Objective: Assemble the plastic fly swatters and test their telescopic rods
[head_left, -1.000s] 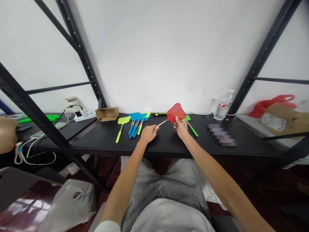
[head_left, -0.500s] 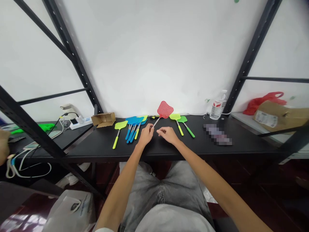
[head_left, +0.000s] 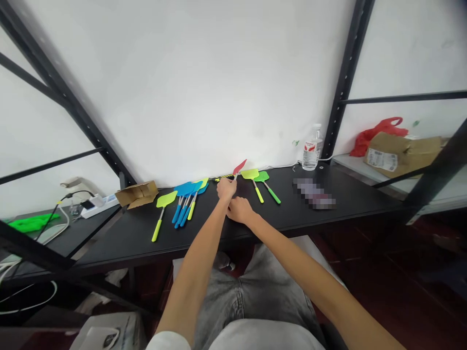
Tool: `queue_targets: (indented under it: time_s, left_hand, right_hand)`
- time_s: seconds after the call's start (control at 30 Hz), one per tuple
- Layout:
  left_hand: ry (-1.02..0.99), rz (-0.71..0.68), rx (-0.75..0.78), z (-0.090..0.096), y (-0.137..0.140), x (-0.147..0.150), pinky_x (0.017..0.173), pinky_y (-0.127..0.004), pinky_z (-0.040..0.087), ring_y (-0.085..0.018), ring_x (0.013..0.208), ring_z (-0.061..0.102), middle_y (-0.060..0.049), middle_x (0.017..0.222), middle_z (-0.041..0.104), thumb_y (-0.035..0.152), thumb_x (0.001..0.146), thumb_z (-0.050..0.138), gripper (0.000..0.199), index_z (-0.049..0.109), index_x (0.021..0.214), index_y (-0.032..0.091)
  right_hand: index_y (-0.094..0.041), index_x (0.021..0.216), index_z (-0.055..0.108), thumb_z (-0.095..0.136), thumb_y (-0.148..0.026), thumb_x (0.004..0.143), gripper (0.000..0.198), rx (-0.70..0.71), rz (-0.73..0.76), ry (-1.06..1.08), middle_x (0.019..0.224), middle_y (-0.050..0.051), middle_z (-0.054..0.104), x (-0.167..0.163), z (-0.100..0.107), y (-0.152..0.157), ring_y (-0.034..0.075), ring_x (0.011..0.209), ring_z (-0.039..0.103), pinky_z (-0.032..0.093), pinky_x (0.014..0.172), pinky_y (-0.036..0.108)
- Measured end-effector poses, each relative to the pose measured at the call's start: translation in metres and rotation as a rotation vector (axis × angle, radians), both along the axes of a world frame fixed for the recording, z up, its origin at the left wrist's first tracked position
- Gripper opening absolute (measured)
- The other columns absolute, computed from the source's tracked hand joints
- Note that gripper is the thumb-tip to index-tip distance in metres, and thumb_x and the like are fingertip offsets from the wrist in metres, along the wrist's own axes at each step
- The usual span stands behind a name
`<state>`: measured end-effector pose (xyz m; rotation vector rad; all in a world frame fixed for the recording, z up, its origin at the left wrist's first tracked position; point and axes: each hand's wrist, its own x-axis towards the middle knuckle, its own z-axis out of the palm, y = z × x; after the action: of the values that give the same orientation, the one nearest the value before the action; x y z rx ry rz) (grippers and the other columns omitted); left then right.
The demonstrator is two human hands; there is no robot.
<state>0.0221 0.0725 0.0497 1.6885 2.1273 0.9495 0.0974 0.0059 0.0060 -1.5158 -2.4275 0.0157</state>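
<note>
My left hand (head_left: 226, 188) is closed round the shaft of a red fly swatter (head_left: 240, 167), whose head is turned nearly edge-on above the shelf top. Just below it, my right hand (head_left: 240, 210) is curled shut against my left wrist; its fingertips are partly hidden, and what they hold, if anything, does not show. Left of my hands lie several blue fly swatters (head_left: 184, 188) overlapping with a yellow-green one, and a separate yellow-green fly swatter (head_left: 167, 199). To the right rest another yellow-green fly swatter (head_left: 250, 174) and a green fly swatter (head_left: 262, 176).
An open cardboard box (head_left: 136, 194) and a white power strip (head_left: 98, 206) stand at the left. A water bottle (head_left: 313, 148) is by the wall at the right, with a blurred-out item (head_left: 314, 193) in front. Black metal uprights (head_left: 345, 82) frame the shelf.
The view has turned to the right. The red fly swatter's head has rotated from flat-facing to nearly edge-on, and my right hand has moved in against my left wrist.
</note>
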Motion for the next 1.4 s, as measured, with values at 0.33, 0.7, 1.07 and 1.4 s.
queue_targets:
  time_s: [0.33,0.7,1.07,1.4]
  left_hand:
    - [0.209,-0.188,-0.013,-0.003,0.018,0.032,0.083,-0.037,0.052,-0.029,0.095,0.07,-0.015,0.079,0.073,0.03,0.078,0.064,0.018,0.073,0.087,0.016]
    - [0.221,-0.253,-0.304,-0.013,0.012,0.056,0.065,-0.029,0.054,-0.02,0.063,0.069,-0.009,0.065,0.07,0.025,0.075,0.068,0.012,0.071,0.082,0.014]
    - [0.593,0.073,-0.148,0.016,-0.001,-0.064,0.083,-0.044,0.051,-0.038,0.108,0.066,-0.024,0.114,0.069,0.033,0.077,0.064,0.033,0.07,0.104,0.016]
    - [0.6,0.335,-0.186,-0.006,-0.04,-0.193,0.087,-0.051,0.05,-0.041,0.112,0.062,-0.023,0.117,0.067,0.061,0.088,0.041,0.056,0.07,0.104,0.017]
  right_hand:
    - [-0.012,0.117,0.064,0.042,-0.027,0.095,0.034,0.063,0.182,0.055,0.113,0.017,0.07,0.001,-0.01,0.011,0.031,0.099,0.065,0.048,0.079,0.039]
    - [-0.017,0.113,0.061,0.04,-0.03,0.095,0.03,0.247,0.2,-0.011,0.105,0.015,0.068,-0.003,-0.025,0.023,0.036,0.103,0.057,0.041,0.087,0.05]
    - [-0.02,0.104,0.067,0.038,-0.038,0.1,0.034,0.08,0.127,0.129,0.099,0.013,0.072,0.001,-0.007,0.003,0.028,0.092,0.069,0.046,0.08,0.037]
    - [-0.021,0.105,0.068,0.038,-0.039,0.101,0.035,0.058,0.11,0.126,0.1,0.012,0.073,0.002,-0.005,0.001,0.027,0.093,0.068,0.044,0.08,0.033]
